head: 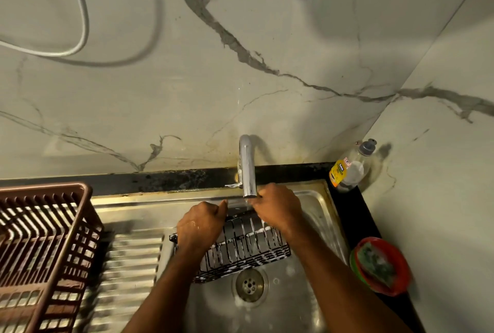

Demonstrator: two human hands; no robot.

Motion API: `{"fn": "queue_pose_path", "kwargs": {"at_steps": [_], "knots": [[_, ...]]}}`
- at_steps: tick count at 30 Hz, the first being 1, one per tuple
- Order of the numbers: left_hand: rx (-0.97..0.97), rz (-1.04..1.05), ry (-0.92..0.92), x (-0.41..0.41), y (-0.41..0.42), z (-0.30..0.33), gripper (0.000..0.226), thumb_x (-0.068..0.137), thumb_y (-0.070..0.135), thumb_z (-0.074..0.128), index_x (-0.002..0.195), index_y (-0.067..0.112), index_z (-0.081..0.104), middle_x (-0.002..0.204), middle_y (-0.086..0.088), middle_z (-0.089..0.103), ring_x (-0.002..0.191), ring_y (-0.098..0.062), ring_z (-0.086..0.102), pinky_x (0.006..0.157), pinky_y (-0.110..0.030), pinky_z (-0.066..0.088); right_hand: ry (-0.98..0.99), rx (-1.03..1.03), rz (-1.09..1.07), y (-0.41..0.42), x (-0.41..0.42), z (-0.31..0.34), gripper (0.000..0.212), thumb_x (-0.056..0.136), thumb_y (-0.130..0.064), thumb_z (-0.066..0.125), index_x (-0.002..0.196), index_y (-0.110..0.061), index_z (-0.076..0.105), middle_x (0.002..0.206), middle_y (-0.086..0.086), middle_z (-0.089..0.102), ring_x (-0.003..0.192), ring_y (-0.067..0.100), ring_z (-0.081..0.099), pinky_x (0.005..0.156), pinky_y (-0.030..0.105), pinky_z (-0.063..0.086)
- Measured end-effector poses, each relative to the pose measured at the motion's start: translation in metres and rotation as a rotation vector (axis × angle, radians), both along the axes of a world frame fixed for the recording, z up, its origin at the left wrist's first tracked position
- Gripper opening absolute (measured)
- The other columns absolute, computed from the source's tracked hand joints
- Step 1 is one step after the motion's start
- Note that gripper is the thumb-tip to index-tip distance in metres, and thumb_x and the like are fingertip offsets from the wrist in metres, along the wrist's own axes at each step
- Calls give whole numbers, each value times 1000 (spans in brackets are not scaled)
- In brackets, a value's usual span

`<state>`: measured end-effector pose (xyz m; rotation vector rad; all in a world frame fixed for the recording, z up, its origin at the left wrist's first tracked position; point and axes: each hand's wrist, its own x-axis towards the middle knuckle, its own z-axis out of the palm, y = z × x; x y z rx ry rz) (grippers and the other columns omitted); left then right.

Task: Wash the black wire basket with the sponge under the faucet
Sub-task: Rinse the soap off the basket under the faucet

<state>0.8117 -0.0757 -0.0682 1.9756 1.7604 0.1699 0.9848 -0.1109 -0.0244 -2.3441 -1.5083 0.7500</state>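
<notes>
Under faucet point(247, 169), both hands curled gripping basket point(248, 241)

To your left a brown plastic dish rack point(40, 247) sits beside the ribbed steel drainboard point(128, 265). In the far right corner a dish soap bottle point(350, 169) with a grey cap stands on the black counter point(344, 199). A white cable point(80, 25) loops across the marble-patterned wall point(267, 38).
</notes>
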Motion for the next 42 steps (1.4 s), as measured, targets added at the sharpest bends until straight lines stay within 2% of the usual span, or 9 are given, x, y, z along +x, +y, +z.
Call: {"fn": "queue_pose_path", "kwargs": {"at_steps": [2,8,17,24,28,33,36,39,42], "knots": [[-56,28,-64,4,-3,-5,58,103,62,38,72,24,68,62,4,63,58,-13,62,53,-24,40,74,8,-40,2,2,5,26,97,-38,58,76,-23,63,70,-2,64,60,14,60,67,35,57],[-112,165,-133,28,-17,-9,59,105,60,32,82,19,67,72,-1,66,64,-13,62,52,-27,37,-289,102,83,5,-19,11,30,92,-44,65,103,-17,71,86,1,73,75,16,70,68,33,61],[-53,225,-257,58,-29,-5,61,106,58,27,72,23,64,70,0,67,66,-17,65,65,-34,56,-137,20,-4,17,-13,6,35,88,-48,72,102,-16,72,94,3,74,83,20,70,62,28,53],[-58,282,-247,53,-7,15,59,105,58,38,63,21,59,62,0,63,60,-18,62,58,-29,47,414,234,-70,10,21,-4,57,99,-51,52,62,-8,60,46,-6,48,41,4,45,52,26,37],[-58,288,-236,60,-14,19,51,105,52,40,66,24,56,67,-1,66,64,-19,65,66,-34,56,268,264,-105,18,16,-8,54,104,-43,48,59,-15,57,50,-4,46,47,13,44,53,29,33],[-67,342,-382,61,-22,18,41,107,48,38,78,25,54,81,-1,67,79,-23,67,79,-43,59,12,188,5,18,-16,-6,36,97,-47,59,100,-14,74,82,-1,70,75,16,67,61,24,52],[-82,302,-530,61,-27,26,36,109,37,44,75,27,52,73,5,61,71,-14,62,71,-34,56,-31,247,-52,10,-24,-11,38,94,-50,61,106,-16,72,96,3,74,87,21,71,68,30,56],[-92,174,-540,53,-23,22,45,107,42,45,71,21,62,65,-2,66,63,-21,65,64,-40,56,20,169,-45,12,-15,-12,30,95,-46,63,99,-17,72,90,0,73,79,16,69,62,26,52],[-118,133,-501,37,-15,17,70,95,71,33,71,15,67,62,-3,69,57,-20,67,62,-39,57,264,176,-182,20,8,-6,60,100,-60,42,75,-11,67,63,0,59,56,16,56,57,26,43]]}}
